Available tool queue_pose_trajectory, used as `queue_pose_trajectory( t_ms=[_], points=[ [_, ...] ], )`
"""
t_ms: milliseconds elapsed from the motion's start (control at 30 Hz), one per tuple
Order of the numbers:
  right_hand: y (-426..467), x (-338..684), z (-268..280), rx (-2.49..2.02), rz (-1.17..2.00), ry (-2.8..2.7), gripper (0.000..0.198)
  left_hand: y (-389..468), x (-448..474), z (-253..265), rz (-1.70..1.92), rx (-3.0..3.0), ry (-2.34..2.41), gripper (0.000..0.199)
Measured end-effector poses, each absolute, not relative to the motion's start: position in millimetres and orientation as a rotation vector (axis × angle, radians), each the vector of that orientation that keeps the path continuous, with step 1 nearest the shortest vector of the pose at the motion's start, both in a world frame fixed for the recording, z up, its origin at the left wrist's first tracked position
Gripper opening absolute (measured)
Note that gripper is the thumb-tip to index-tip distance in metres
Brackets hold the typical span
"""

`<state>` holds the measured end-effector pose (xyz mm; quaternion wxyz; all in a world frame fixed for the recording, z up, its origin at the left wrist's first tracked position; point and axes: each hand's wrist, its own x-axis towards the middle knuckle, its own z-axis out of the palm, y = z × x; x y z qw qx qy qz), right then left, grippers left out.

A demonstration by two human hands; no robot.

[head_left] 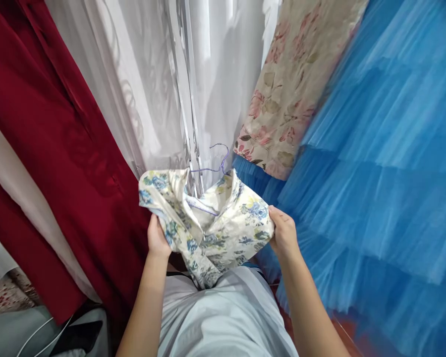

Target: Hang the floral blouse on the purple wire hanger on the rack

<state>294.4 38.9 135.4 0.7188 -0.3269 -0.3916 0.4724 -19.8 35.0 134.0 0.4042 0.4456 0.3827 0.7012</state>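
Between my hands is a cream dress [241, 233] with blue and yellow-green flowers, its neckline facing up and its lower part falling toward my lap. A thin purple wire hanger [223, 161] sits inside it, the hook sticking out above the neckline. My left hand [158, 238] grips the dress at its left side, with the fingers partly hidden under the cloth. At the right edge, my right hand [283, 229] pinches the fabric between thumb and fingers. A small zip pull shows near the middle of the neckline.
Dark red cloth [78, 148] hangs at the left, white sheer fabric [223, 74] behind the dress. To the right hang a pink-flowered beige garment [282, 109] and a tiered blue tulle skirt [375, 173]. A dark phone-like object [76, 338] and white cable lie at lower left.
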Motion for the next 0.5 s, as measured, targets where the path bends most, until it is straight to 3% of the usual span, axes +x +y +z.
queue_pose_trajectory(
  t_ms=[67, 233, 500],
  points=[
    [51.6, 290.4, 145.4, -0.725, 1.004, -0.899, 0.027, 27.2, -20.0, 134.6, 1.72, 1.092, 0.825, 0.074],
    [82.5, 266.0, 166.8, -0.685, 1.035, -0.972, 0.032, 29.0, -20.1, 109.1, 1.691, 1.039, 0.85, 0.056],
    [74.8, 268.8, 167.0, -0.779, 1.151, -1.216, 0.036, 40.3, -4.3, 53.0, 1.831, 0.966, 1.117, 0.06]
  ],
)
